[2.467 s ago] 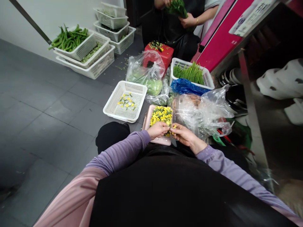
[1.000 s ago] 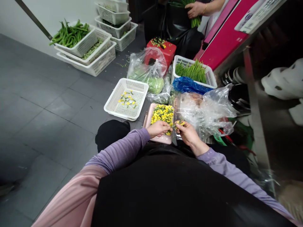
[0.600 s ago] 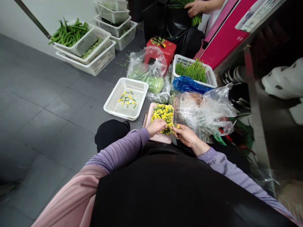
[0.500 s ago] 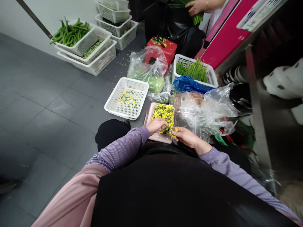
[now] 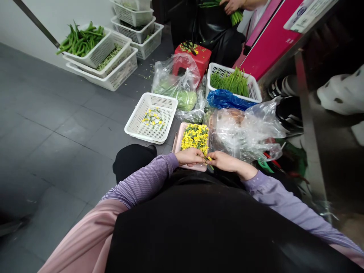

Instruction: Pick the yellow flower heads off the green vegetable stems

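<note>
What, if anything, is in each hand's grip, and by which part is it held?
The right hand has its grip on a yellow-flowered sprig, close beside its bloom. Whether the left hand holds it too cannot be told.

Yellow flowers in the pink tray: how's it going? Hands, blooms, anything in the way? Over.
Right hand pinching a flower sprig; left hand close beside it. Yellow flowers spread in pink tray. Clear plastic beside tray, not blocking hands.

Dim corners, blurry stretched edges
</note>
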`<state>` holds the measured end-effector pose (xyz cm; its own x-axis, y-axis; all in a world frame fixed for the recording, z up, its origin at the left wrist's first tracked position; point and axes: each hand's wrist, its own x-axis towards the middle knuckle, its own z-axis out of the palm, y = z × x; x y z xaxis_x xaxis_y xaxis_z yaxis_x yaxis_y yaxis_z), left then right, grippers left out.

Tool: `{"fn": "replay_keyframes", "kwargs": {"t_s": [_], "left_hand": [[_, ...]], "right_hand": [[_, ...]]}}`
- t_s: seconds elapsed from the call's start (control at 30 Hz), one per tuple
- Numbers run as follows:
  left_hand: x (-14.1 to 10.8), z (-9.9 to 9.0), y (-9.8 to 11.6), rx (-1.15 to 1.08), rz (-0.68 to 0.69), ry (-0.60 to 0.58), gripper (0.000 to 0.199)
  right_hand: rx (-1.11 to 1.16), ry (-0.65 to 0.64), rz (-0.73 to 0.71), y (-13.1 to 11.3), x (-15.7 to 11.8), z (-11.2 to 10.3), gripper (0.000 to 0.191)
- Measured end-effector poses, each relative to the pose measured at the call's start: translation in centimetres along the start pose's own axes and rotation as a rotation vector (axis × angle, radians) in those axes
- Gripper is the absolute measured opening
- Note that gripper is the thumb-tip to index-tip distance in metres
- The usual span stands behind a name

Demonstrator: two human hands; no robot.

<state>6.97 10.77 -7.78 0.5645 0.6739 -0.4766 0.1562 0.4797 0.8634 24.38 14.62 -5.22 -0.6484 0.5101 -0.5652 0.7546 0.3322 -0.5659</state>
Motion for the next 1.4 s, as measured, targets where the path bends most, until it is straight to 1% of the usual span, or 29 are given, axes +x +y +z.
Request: {"fn": "replay_keyframes", "kwargs": {"t_s": [0.1,0.17,0.23,0.3,0.37,0.43,0.47,0.5,0.53,0.57,0.6,0.67,0.7,0.73,0.77,0.8,0.83,0.9,0.97,1.03,1.07,1.1,1.13,1.17,1.2,1.23,1.33,1.37,1.4], "left_hand": [[0.0,0.1,-0.1,-0.058,0.004,-0.037,0.022],[0.0,0.2,-0.3,-0.087,0.005,-0.033,0.018],[0.2,0.2,-0.5,-0.070,0.003,-0.016,0.015],[0.2,0.2,-0.8,-0.038,-0.011,-0.011,0.014],[0.2,0.3,-1.1,-0.029,-0.045,-0.045,0.013],[0.1,0.4,-1.3,-0.062,-0.089,-0.110,0.013],[0.1,0.4,-1.4,-0.104,-0.100,-0.137,0.013],[0.1,0.4,-1.4,-0.167,-0.100,-0.142,0.013],[0.1,0.3,-1.4,-0.245,-0.086,-0.122,0.011],[0.2,0.0,-1.3,-0.335,-0.062,-0.077,0.009],[0.3,-0.3,-1.3,-0.426,-0.030,-0.014,0.008],[0.6,-1.0,-1.2,-0.578,0.024,0.116,0.006],[0.7,-1.4,-1.2,-0.627,0.036,0.173,0.006],[0.9,-1.7,-1.2,-0.658,0.039,0.226,0.005],[1.0,-1.9,-1.3,-0.673,0.031,0.281,0.004],[1.1,-1.9,-1.3,-0.675,0.016,0.331,0.003],[1.2,-1.9,-1.4,-0.670,0.000,0.373,0.003],[1.3,-1.7,-1.4,-0.657,-0.024,0.415,0.003],[1.4,-1.6,-1.4,-0.649,-0.036,0.419,0.002],[1.4,-1.5,-1.5,-0.645,-0.036,0.434,0.002],[1.5,-1.6,-1.5,-0.642,-0.036,0.449,0.002],[1.5,-1.6,-1.5,-0.639,-0.037,0.463,0.003],[1.5,-1.7,-1.6,-0.637,-0.038,0.473,0.003],[1.5,-1.7,-1.7,-0.636,-0.039,0.476,0.003],[1.6,-1.7,-1.8,-0.636,-0.040,0.475,0.003],[1.6,-1.8,-1.8,-0.637,-0.041,0.473,0.003],[1.8,-1.7,-1.9,-0.654,-0.044,0.468,0.007],[1.8,-1.7,-1.9,-0.657,-0.046,0.462,0.008],[1.9,-1.6,-1.9,-0.653,-0.046,0.454,0.008]], "right_hand": [[-0.107,0.005,-0.033,0.0,0.1,0.1,0.019],[-0.146,0.009,-0.070,0.1,0.2,0.3,0.019],[-0.162,0.025,-0.099,0.1,0.3,0.6,0.018],[-0.143,0.037,-0.112,0.1,0.2,0.9,0.016],[-0.050,0.019,-0.126,0.1,-0.1,1.3,0.014],[0.137,-0.044,-0.144,0.3,-0.3,1.6,0.011],[0.266,-0.085,-0.141,0.7,-0.4,1.8,0.012],[0.419,-0.114,-0.128,1.2,-0.4,2.0,0.014],[0.594,-0.123,-0.105,2.0,-0.4,2.2,0.017],[0.782,-0.108,-0.076,2.8,-0.4,2.4,0.019],[0.972,-0.062,-0.046,3.8,-0.2,2.5,0.020],[1.284,0.074,0.003,5.8,0.2,2.4,0.017],[1.377,0.127,0.020,6.6,0.5,2.3,0.014],[1.421,0.155,0.034,7.2,0.9,2.1,0.013],[1.413,0.167,0.048,7.5,1.4,2.0,0.013],[1.354,0.182,0.068,7.6,2.1,1.8,0.014],[1.245,0.208,0.098,7.4,2.9,1.7,0.016],[0.891,0.327,0.183,6.5,4.8,1.7,0.021],[0.445,0.441,0.269,5.3,6.9,2.1,0.022],[0.105,0.474,0.320,4.4,8.6,2.7,0.020],[0.009,0.475,0.334,4.2,9.2,3.0,0.019],[-0.032,0.477,0.344,4.1,9.5,3.2,0.019],[-0.019,0.480,0.348,4.2,9.6,3.2,0.018],[0.051,0.482,0.343,4.4,9.4,3.1,0.018],[0.178,0.478,0.330,4.8,8.9,2.9,0.018],[0.353,0.460,0.307,5.3,8.3,2.6,0.019],[0.978,0.323,0.226,6.7,6.1,1.4,0.016],[1.142,0.273,0.211,7.0,5.5,1.2,0.014],[1.261,0.236,0.204,7.1,5.0,1.0,0.013]]}}
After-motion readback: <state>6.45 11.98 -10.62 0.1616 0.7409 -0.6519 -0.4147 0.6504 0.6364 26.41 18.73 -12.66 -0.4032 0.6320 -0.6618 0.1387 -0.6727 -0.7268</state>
